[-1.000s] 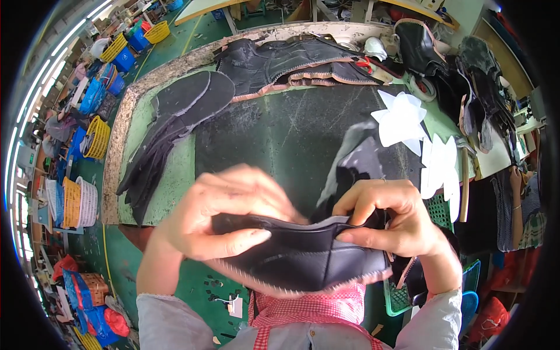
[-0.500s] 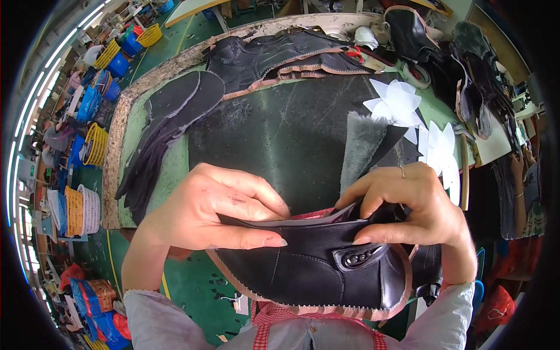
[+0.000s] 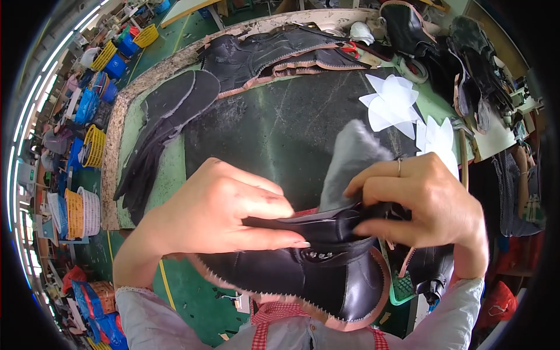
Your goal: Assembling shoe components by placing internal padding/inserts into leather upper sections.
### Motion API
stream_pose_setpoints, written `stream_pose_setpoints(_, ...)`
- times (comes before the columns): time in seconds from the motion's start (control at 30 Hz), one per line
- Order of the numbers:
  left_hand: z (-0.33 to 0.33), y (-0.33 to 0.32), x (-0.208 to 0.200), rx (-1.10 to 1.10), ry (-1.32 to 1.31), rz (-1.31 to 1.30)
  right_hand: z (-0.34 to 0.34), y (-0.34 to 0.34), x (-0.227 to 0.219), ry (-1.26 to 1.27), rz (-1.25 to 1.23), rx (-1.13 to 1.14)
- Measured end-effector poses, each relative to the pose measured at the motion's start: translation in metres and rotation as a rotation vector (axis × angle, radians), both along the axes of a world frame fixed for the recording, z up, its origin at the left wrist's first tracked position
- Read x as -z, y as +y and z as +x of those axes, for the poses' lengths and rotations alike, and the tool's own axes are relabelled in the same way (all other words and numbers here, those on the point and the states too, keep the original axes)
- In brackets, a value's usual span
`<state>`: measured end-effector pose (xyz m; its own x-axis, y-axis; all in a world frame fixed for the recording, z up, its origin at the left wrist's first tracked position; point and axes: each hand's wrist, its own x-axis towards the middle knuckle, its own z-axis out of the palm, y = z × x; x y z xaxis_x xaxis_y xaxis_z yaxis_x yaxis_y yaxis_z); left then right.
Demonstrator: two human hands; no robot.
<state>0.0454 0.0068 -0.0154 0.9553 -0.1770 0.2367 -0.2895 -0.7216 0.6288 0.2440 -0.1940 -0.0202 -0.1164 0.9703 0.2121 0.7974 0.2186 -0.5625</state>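
Observation:
Between my hands, in front of my body, is a black leather shoe upper with a tan, jagged-stitched lower edge and a small dark metal ornament. My left hand pinches its top edge, thumb on the outside and fingers behind. At the other end of that edge, my right hand grips the leather between thumb and fingers. A grey fluffy lining piece stands up from behind the opening, blurred by motion. Red material shows inside, and part of the opening is hidden by my fingers.
Several black uppers lie along the table's far side. Dark cut pieces rest at the left, white petal-shaped pieces at the right. Beyond the white ones are a tape roll and more boots. A green basket is below right.
The upper has shifted and turned in my hands, its ornament moving left and its toe side lower. The fluffy lining has swung left. My right hand has drawn slightly outward.

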Motion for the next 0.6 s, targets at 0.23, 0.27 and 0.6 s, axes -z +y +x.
stream_pose_setpoints(0.23,0.002,0.010,0.003,0.006,0.185,-0.197,0.000,-0.010,0.015,0.065,0.075,0.060)
stream_pose_setpoints(0.27,0.005,0.012,0.004,0.039,0.118,-0.112,-0.001,-0.009,0.014,0.040,0.079,0.078)
stream_pose_setpoints(0.6,0.007,-0.018,0.015,-0.015,0.044,-0.067,0.002,-0.015,0.012,0.370,-0.083,-0.005)
